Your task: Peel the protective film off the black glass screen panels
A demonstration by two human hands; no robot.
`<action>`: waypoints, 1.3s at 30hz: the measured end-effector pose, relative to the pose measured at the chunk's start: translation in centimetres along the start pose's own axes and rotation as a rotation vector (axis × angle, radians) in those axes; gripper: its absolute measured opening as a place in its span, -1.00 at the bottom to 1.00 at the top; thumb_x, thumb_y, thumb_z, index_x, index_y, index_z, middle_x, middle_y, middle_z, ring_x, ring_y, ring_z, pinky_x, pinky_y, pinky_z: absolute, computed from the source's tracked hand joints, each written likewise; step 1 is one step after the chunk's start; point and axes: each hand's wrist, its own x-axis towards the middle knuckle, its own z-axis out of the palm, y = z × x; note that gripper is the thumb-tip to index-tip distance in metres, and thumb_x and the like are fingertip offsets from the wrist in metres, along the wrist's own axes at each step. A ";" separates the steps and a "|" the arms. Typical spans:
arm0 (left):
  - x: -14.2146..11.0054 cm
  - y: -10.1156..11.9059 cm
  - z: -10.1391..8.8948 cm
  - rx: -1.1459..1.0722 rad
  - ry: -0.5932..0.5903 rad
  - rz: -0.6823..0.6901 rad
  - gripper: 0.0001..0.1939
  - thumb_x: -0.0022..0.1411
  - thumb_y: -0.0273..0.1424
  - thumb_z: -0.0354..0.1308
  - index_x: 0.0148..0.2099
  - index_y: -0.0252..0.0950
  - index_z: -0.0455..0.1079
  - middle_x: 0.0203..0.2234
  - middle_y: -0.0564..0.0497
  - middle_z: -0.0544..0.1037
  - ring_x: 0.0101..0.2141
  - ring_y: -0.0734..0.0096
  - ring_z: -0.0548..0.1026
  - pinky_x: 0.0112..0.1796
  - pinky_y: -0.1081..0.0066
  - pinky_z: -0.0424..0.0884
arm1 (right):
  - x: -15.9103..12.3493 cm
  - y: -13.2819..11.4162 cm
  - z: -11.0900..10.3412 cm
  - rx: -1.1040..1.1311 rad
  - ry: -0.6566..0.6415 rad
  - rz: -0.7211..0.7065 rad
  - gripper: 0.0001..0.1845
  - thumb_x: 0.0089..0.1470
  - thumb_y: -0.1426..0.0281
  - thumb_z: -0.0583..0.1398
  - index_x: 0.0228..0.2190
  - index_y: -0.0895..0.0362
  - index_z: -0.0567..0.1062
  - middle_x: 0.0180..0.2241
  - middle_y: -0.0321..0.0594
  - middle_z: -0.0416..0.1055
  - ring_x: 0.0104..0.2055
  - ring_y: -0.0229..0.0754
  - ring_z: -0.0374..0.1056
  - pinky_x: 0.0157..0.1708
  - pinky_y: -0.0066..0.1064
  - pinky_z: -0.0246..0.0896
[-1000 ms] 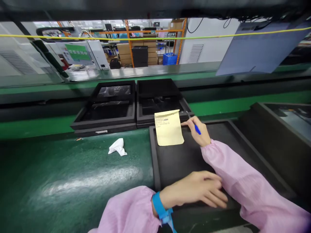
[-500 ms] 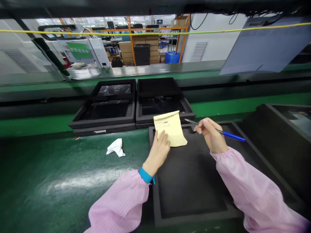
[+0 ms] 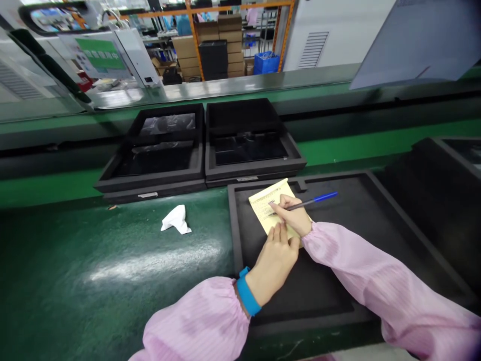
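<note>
My right hand (image 3: 295, 215) grips a pen (image 3: 314, 200) with a blue cap on its back end. The pen's tip meets a yellow sheet of paper (image 3: 263, 198) that bears lines of handwriting. Fingers stretched out, my left hand (image 3: 276, 255) lies over the lower part of the sheet and presses it down. Beneath both hands is a large black foam tray (image 3: 338, 276), and the paper rests on it. The paper's lower right part is hidden by my hands.
Two black foam trays (image 3: 150, 183) with dark glossy panels stand side by side at the back. A crumpled white tissue (image 3: 176, 219) lies on the green table (image 3: 112, 301) at left. More black trays (image 3: 432, 185) are stacked at right. A white sheet (image 3: 417, 45) hangs at upper right.
My right hand has brought the pen left and down onto the paper. The sheet has shifted right and turned a little, and my left hand has moved right along with it.
</note>
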 end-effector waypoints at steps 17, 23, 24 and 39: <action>0.2 -0.1 -0.6 -0.041 -0.004 -0.003 -0.76 0.15 -0.60 -0.04 -0.10 -0.49 0.24 -0.04 -0.43 0.45 0.04 0.02 0.40 0.04 0.22 0.32 | -0.2 0.2 0.3 -0.229 0.087 -0.142 -0.61 -0.06 0.24 0.10 -0.68 0.15 0.04 -0.73 -0.39 -0.04 -0.65 -0.43 -0.11 -0.63 -0.52 -0.17; 0.1 0.0 -0.5 -0.051 -0.030 0.000 -0.78 0.11 -0.60 -0.01 -0.14 -0.44 0.24 -0.06 -0.39 0.46 0.05 0.05 0.40 0.06 0.22 0.30 | -0.2 0.2 0.3 -0.256 0.090 -0.148 -0.61 -0.06 0.25 0.11 -0.69 0.16 0.05 -0.72 -0.38 -0.04 -0.64 -0.42 -0.11 -0.62 -0.52 -0.17; 0.1 0.0 -0.5 -0.051 -0.034 -0.001 -0.77 0.11 -0.60 -0.01 -0.13 -0.45 0.24 -0.05 -0.39 0.46 0.05 0.05 0.39 0.06 0.22 0.30 | -0.2 0.2 0.3 -0.259 0.097 -0.150 -0.61 -0.06 0.25 0.11 -0.69 0.16 0.05 -0.72 -0.38 -0.05 -0.63 -0.42 -0.12 -0.61 -0.52 -0.18; 0.2 -0.1 -0.6 -0.079 -0.065 -0.013 -0.75 0.11 -0.60 0.01 -0.11 -0.45 0.23 -0.03 -0.37 0.44 0.07 0.04 0.37 0.06 0.21 0.30 | -0.2 0.1 0.3 -0.253 0.094 -0.176 -0.63 -0.09 0.28 0.09 -0.69 0.16 0.01 -0.70 -0.37 -0.07 -0.61 -0.42 -0.13 -0.60 -0.51 -0.19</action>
